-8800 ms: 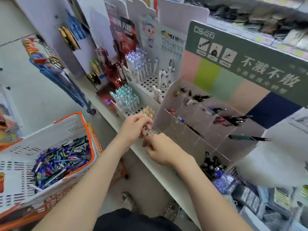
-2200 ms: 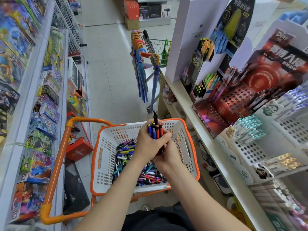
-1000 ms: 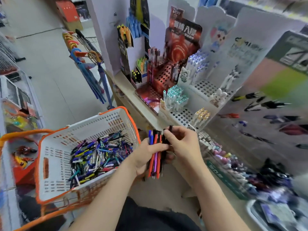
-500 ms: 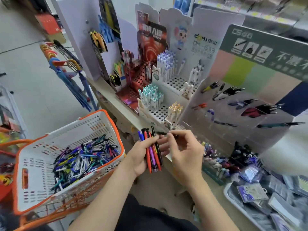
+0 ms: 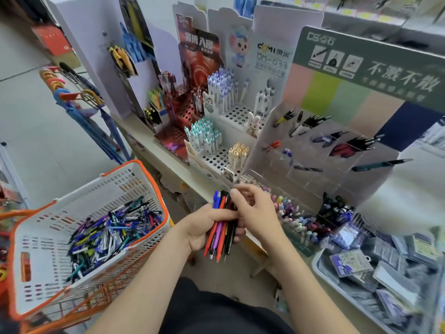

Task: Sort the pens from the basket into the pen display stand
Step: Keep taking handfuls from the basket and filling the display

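Observation:
My left hand (image 5: 204, 227) grips a bundle of pens (image 5: 220, 232), red, blue, purple and black, held upright below the shelf edge. My right hand (image 5: 257, 213) reaches over the bundle's top with curled fingers and pinches one of its pens. The white basket with an orange rim (image 5: 144, 172) stands at the lower left, with several loose pens (image 5: 108, 235) piled in it. The clear acrylic pen display stand (image 5: 337, 179) rises at the right on the shelf. A few pens lie in its slanted compartments.
White perforated pen racks (image 5: 216, 160) and a red rack (image 5: 185, 109) crowd the shelf left of the stand. Trays of small caps and packets (image 5: 361, 263) lie at the right. Umbrellas (image 5: 79, 104) hang over the aisle floor at the left.
The view has swung from the basket back to the shelf. My left hand carried the pen bundle up from the basket; my right hand moved onto the bundle's top.

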A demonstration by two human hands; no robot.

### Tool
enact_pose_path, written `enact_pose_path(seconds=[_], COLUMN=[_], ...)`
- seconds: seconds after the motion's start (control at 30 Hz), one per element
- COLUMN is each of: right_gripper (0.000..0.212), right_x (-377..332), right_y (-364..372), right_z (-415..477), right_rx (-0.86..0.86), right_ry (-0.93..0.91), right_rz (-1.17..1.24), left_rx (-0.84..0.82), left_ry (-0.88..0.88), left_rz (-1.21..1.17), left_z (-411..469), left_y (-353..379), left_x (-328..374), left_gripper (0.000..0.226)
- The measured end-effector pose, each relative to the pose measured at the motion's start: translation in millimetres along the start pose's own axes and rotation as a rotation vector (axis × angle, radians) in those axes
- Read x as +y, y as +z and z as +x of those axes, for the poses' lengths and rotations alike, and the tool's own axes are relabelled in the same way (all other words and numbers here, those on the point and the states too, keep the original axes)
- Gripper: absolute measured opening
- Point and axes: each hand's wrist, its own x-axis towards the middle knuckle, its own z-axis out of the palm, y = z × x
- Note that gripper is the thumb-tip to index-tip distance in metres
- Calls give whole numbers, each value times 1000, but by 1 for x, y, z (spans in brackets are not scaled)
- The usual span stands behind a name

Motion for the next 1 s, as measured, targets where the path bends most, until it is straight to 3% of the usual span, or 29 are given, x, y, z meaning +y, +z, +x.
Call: enact_pose_path(seconds=[0.07, 0.17, 0.33, 0.47, 0.53, 0.73, 0.9, 1.0], right_gripper=[15, 24, 31, 21, 15, 13, 11, 15], right_x=[-3, 2, 7, -8, -9, 26, 33, 29], right_y=[-6, -10, -16, -32, -31, 2, 9, 9], right_z=[3, 9, 20, 11, 0, -21, -23, -29], right_rx=[-87, -48, 317, 622, 584, 172, 98, 68], right_ry=[89, 114, 98, -206, -401, -755, -805, -800], right_rz=[78, 123, 228, 325, 218, -160, -295, -364], left_rx=[-62, -132, -220, -72, -2, 228, 222, 218], left_ry=[-28, -69, -174, -122, -67, 23, 73, 81], left_rz=[-30, -8, 95, 7, -64, -214, -443, -368], left_z=[-2, -2, -4, 1, 6, 18, 14, 11], left_y=[2, -2, -2, -10, -14, -18, -19, -25], left_x=[1, 3, 1, -7, -8, -4, 1, 2], left_gripper=[16, 21, 21, 40, 43, 42, 32, 34])
